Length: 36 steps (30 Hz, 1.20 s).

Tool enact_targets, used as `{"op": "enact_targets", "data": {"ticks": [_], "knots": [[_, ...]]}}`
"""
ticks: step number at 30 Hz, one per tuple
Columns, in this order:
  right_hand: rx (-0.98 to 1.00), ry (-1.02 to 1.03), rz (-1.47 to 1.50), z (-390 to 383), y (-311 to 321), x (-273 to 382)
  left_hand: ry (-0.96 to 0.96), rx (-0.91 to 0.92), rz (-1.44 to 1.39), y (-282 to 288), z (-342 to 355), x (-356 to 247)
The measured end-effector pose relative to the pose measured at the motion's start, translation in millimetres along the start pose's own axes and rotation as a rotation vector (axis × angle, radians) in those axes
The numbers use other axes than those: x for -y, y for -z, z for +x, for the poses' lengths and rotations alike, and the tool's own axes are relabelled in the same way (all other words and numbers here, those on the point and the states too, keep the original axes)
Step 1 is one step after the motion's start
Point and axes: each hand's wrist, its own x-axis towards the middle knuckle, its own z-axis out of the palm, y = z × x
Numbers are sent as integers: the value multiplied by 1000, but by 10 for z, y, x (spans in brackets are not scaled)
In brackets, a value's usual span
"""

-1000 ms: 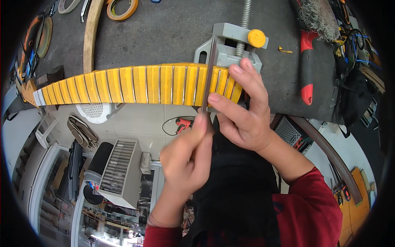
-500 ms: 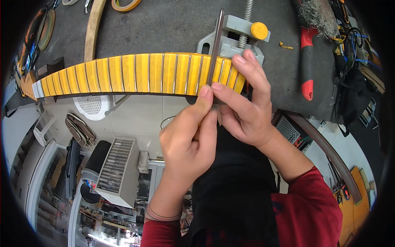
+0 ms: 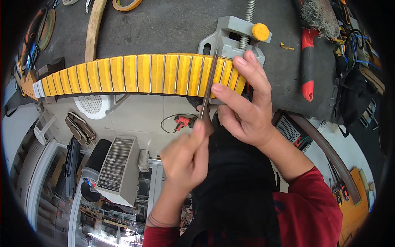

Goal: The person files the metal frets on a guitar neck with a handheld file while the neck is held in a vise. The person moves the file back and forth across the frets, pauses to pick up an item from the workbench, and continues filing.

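A guitar neck (image 3: 144, 74) lies across the bench edge, its fingerboard covered in yellow tape with bare metal frets between the strips. My left hand (image 3: 185, 156), blurred, is closed on the near end of a slim dark metal file (image 3: 211, 76). The file lies across the neck near its right end, roughly along the frets. My right hand (image 3: 249, 107) grips that end of the neck: the index fingertip touches beside the file, other fingers reach the far edge, and the thumb is at the near edge.
A grey vise (image 3: 230, 37) with a yellow knob stands behind the neck. A wooden strip (image 3: 95, 31) and a tape roll (image 3: 125, 4) lie at back left. To the right is a red-and-black handled tool (image 3: 307, 66) near steel wool (image 3: 319, 18). A red power tool (image 3: 183, 122) sits below.
My left hand has pulled the file toward me, so its far tip now lies near the neck's far edge. The red power tool has come into view. My right hand stays in place.
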Motion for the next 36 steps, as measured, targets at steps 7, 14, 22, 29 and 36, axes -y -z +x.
{"op": "enact_targets", "data": {"ticks": [7,14,22,29,36], "knots": [[12,-4,11,22,-28,43,7,-5,21,-77,344,-71],[13,-10,-2,8,5,30,-29,-26,19,47,-223,6],[-12,10,-1,38,-49,34,-28,-36,13,-115,431,-29],[-11,-4,31,43,-41,61,46,62,77,178,-204,-91],[-46,35,15,29,-64,2,5,-44,-35,-81,231,-6]]}}
